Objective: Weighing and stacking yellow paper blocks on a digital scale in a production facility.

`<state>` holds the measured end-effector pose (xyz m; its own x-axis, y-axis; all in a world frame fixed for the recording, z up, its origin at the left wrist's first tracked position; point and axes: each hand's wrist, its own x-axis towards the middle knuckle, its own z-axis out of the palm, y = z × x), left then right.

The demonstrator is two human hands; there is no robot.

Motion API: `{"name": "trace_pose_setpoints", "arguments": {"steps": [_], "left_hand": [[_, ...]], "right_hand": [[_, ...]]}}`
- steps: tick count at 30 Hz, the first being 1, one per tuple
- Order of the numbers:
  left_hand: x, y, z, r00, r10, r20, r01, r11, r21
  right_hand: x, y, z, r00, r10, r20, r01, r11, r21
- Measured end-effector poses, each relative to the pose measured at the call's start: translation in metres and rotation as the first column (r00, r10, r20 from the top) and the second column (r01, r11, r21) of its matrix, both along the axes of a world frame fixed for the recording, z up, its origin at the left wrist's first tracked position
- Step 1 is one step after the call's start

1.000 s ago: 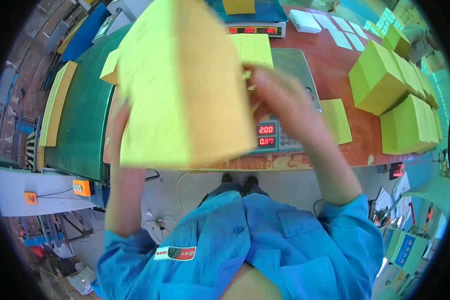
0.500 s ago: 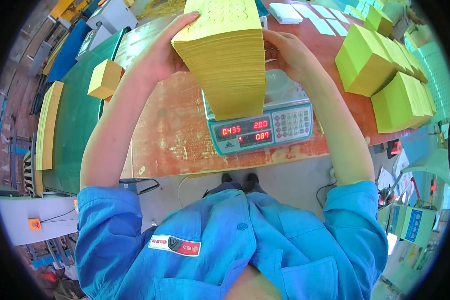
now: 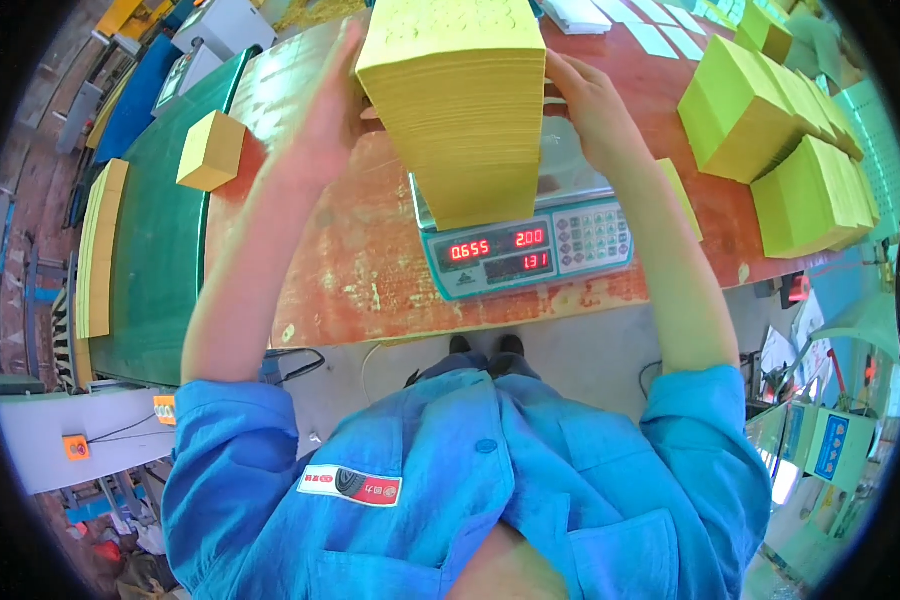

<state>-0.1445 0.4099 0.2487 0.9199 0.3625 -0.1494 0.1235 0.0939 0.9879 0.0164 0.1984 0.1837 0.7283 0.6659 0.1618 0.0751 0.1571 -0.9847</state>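
Observation:
A tall stack of yellow paper sheets (image 3: 460, 130) stands on the scale (image 3: 530, 250), whose red digits are lit. Its printed top reaches the upper edge of the picture. My left hand (image 3: 338, 105) is at the stack's left side, slightly blurred, with the thumb raised off the paper and the fingers apart. On the other side, my right hand (image 3: 582, 105) has its fingers spread by the stack's right edge. Whether those fingertips still touch the paper I cannot tell. Part of the weighing plate is hidden behind the stack.
A small yellow paper block (image 3: 210, 150) sits left, at the edge of the green surface (image 3: 155, 250). Several yellow stacks (image 3: 735, 115) stand on the right of the red table (image 3: 340, 270). White sheets (image 3: 652, 40) lie farther back. Another yellow piece (image 3: 678, 200) shows beside my right forearm.
My left hand has come off the stack's top edge and moved outward. The right hand stays by the stack's side. The scale's lit digits have changed.

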Motion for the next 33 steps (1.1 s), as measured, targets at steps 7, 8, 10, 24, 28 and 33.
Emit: {"name": "trace_pose_setpoints", "arguments": {"steps": [7, 8, 10, 24, 28, 33], "left_hand": [[0.019, -0.05, -0.08, 0.903, 0.351, 0.249, -0.206, 0.861, -0.465], [0.02, -0.048, -0.085, 0.898, 0.37, 0.236, -0.236, 0.86, -0.452], [0.02, -0.045, -0.09, 0.922, 0.271, 0.276, -0.116, 0.873, -0.473], [-0.214, 0.003, -0.198, 0.737, 0.67, 0.081, -0.558, 0.537, 0.633], [-0.265, -0.033, -0.24, 0.663, 0.722, -0.198, -0.2, 0.425, 0.883], [-0.257, -0.07, -0.248, 0.71, 0.7, -0.077, -0.219, 0.324, 0.92]], "right_hand": [[-0.038, 0.031, -0.021, 0.899, -0.203, -0.387, 0.227, 0.974, 0.018], [-0.039, 0.033, -0.018, 0.892, -0.22, -0.395, 0.244, 0.97, 0.011], [-0.045, 0.036, -0.016, 0.867, -0.027, -0.497, 0.15, 0.966, 0.209], [-0.08, -0.191, -0.107, 0.857, -0.471, -0.209, 0.452, 0.882, -0.134], [-0.123, -0.229, -0.144, 0.825, -0.476, -0.305, 0.411, 0.876, -0.253], [-0.13, -0.232, -0.149, 0.788, -0.482, -0.383, 0.445, 0.876, -0.188]]}}
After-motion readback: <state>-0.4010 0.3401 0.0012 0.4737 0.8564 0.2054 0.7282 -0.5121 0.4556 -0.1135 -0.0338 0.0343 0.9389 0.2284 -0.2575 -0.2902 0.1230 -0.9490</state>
